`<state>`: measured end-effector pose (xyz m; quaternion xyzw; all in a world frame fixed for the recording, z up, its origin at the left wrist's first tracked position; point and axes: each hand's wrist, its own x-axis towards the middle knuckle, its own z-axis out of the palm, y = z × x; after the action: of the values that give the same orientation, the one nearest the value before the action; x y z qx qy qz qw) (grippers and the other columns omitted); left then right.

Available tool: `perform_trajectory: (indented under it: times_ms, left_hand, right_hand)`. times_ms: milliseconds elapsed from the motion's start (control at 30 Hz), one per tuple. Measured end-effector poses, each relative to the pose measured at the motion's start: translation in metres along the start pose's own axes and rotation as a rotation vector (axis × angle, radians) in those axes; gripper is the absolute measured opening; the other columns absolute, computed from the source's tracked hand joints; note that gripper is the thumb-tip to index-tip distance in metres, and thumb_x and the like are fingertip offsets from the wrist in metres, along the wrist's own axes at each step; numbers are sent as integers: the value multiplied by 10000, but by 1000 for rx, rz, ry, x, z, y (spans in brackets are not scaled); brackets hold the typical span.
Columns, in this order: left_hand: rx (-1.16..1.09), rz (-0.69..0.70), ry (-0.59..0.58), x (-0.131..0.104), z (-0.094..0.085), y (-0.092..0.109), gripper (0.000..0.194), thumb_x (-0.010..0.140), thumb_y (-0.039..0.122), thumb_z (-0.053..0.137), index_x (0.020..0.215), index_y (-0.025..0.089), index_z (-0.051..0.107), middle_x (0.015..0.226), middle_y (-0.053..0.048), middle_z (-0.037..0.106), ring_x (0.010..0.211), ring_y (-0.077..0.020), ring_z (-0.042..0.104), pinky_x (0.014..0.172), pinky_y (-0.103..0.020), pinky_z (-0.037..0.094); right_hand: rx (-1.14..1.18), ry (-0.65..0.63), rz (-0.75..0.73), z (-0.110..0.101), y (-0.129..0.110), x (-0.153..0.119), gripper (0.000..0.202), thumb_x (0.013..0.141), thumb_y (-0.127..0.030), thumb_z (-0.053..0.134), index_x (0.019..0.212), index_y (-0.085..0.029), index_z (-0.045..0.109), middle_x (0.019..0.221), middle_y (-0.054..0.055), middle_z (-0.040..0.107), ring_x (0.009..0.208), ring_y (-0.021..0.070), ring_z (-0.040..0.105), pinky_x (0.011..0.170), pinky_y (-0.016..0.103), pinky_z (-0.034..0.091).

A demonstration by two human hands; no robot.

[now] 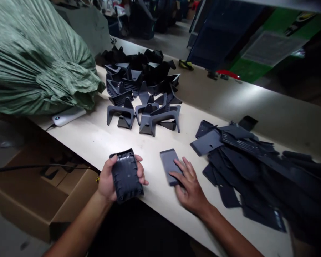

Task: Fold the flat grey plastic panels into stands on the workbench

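Observation:
My left hand is closed around a black plastic housing shell, held above the table's front edge. The shell's hollow inner side faces up, showing small ribs and screw bosses along its rim. To the right, my right hand has its fingers over a flat dark grey plastic panel, with the thumb near its lower edge. The panel is at or just above the tabletop; any gap beneath it cannot be made out.
Black angled plastic brackets are heaped at the back. On the right, a pile of dark flat panels covers the table. A green sack, a white power bank and an open cardboard box are at left.

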<state>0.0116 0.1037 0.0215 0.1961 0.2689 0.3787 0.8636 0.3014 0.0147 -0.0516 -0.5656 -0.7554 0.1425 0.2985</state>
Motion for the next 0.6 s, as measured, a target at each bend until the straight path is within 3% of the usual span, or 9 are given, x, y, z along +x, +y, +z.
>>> perform_trajectory:
  times_ms: [100, 167, 267, 367, 500, 600]
  left_hand:
    - [99, -39, -19, -13, -9, 10, 696, 820, 779, 623, 1094, 151, 741, 813, -124, 689, 711, -280, 681, 792, -501, 589]
    - [228, -42, 8, -18, -14, 13, 759, 822, 821, 622, 1130, 138, 743, 839, -144, 709, 737, -290, 692, 749, -442, 577]
    - [431, -33, 15, -21, -21, 11, 815, 860, 846, 567, 1205, 125, 725, 872, -145, 732, 760, -265, 685, 706, -356, 538]
    - [488, -43, -1, -18, -24, 2, 861, 901, 878, 435, 1226, 128, 706, 870, -122, 736, 766, -245, 677, 738, -346, 531]
    - [353, -52, -49, -9, -21, -6, 937, 867, 926, 402, 1198, 107, 714, 878, -137, 751, 795, -256, 708, 776, -351, 548]
    - [158, -58, -95, -2, -19, -9, 928, 857, 904, 484, 1159, 64, 738, 966, -185, 773, 840, -274, 746, 819, -368, 581]
  right_hand:
    - [19, -131, 104, -8, -1, -15, 568, 851, -107, 581, 1399, -239, 651, 1768, 85, 256, 1645, 386, 139, 1273, 669, 280]
    - [54, -139, 215, -18, -7, -13, 525, 898, -190, 598, 1418, -255, 637, 1774, 91, 233, 1632, 370, 213, 1265, 628, 324]
    - [-7, -71, 417, -26, -20, 6, 481, 960, -401, 635, 1413, -242, 643, 1726, 148, 343, 1551, 356, 411, 1229, 570, 407]
    - [-175, -107, 557, -19, -30, 30, 653, 964, -540, 634, 1502, -173, 584, 1665, 213, 432, 1498, 388, 479, 1222, 571, 416]
    - [-341, -225, 573, -2, -31, 51, 721, 943, -481, 691, 1552, -123, 548, 1553, 257, 551, 1422, 456, 533, 1165, 613, 461]
    - [-293, -195, 511, -3, -28, 54, 608, 928, -363, 721, 1485, -138, 628, 1487, 241, 615, 1352, 452, 587, 1119, 619, 498]
